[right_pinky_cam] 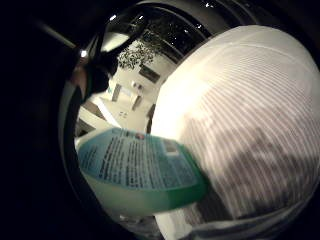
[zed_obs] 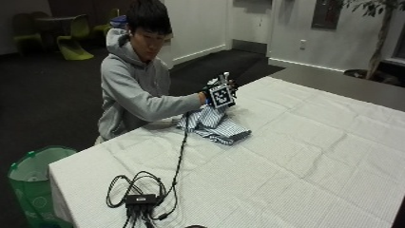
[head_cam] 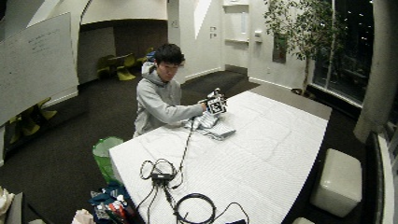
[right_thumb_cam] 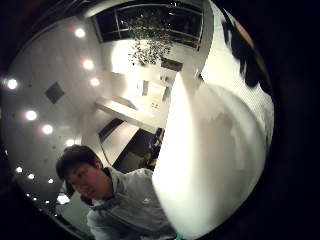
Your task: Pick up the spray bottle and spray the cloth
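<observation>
Holding the bottle upright above the cloth, the grip is seen raised over the near corner of the bench. The fingers appear curled round the bottle, whose green label and pale body fill much of the little-finger palm view; the nozzle itself is hard to make out. The cloth, striped and loosely folded, lies on the bench directly beneath and slightly toward the person, close to the bench edge.

For the spray to land well, the nozzle should be turned downward toward the cloth's middle and kept near enough that mist is not lost onto the tablecloth. The bottle should be steadied before the trigger is squeezed.

Open room lies across the bench away from the person. A cable runs from the wrist toward the front edge and could be snagged if the arm is swung wide.
</observation>
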